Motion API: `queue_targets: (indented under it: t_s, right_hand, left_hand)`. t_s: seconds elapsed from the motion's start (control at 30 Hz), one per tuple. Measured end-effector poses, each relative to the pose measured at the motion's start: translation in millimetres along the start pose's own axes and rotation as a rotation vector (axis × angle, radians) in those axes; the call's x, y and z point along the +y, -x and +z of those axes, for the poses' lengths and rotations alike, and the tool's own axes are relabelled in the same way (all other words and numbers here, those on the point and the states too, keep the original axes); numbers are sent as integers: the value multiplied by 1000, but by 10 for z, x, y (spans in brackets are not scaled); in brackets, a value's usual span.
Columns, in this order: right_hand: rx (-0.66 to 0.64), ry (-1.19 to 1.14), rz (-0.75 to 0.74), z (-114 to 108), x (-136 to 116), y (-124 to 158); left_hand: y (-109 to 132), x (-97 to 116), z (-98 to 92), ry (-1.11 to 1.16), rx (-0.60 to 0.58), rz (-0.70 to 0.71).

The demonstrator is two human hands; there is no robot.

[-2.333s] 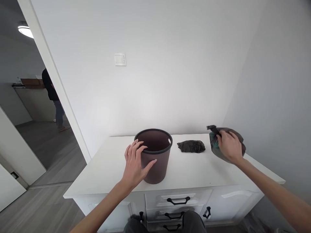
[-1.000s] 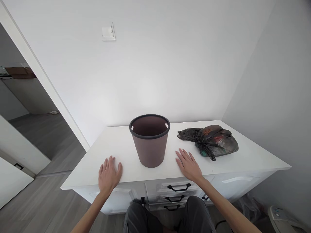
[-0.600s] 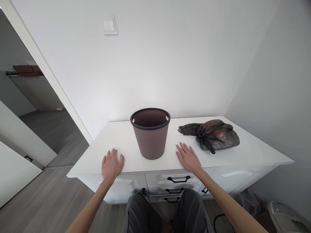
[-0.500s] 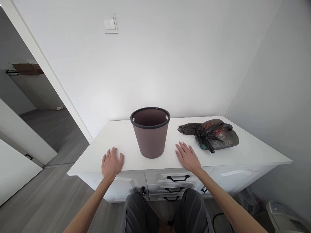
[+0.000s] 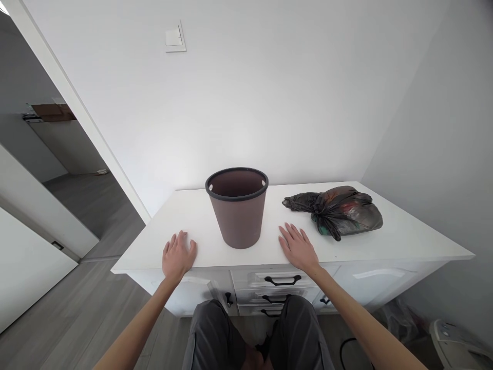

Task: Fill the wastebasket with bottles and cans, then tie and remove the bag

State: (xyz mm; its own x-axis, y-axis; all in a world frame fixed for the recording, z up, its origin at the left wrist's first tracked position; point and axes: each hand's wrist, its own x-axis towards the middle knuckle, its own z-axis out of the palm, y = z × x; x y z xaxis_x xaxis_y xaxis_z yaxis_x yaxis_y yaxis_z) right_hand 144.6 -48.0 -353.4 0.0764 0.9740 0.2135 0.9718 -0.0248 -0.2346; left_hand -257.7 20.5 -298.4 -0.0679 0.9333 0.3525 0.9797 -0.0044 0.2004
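- Worktop [image 5: 408, 241] carries an upright bin [image 5: 241, 218], mouth up, between my hands and set back towards 12 o'clock.
- Left hand [image 5: 178, 257]: at the bin's 8 o'clock, palm down; fingers loosely spread, nothing held.
- Right hand [image 5: 300, 250]: at the bin's 4 o'clock, palm down; fingers slightly apart, nothing held.
- Knotted bag [image 5: 358, 216]: at the right hand's 2 o'clock, not touched. Dark plastic bundle [image 5: 300, 202] lies at its 9 o'clock, against the knot; I cannot tell whether they overlap.
- Risk (my judgement): sweeping the right hand towards 12 o'clock could snag the bundle and drag the bag.
- Risk: the bin narrows downward; a knock at the rim could tip it.
- Risk: thin-looking plastic could tear under a hard pinch.
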Motion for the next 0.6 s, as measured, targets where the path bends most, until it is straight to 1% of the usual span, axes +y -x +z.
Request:
queue_targets:
  t_s: [0.17,0.43,0.6]
  right_hand:
    - [21,5,-5,11,16,6]
    - [-3,23,6,-35,-4,12]
    - [-11,29,11,-44,-15,25]
  left_hand:
    - [-1,17,3,-7,-4,-12]
    - [20,58,-26,0,-19,-30]
    - [30,54,-37,-41,-57,-16]
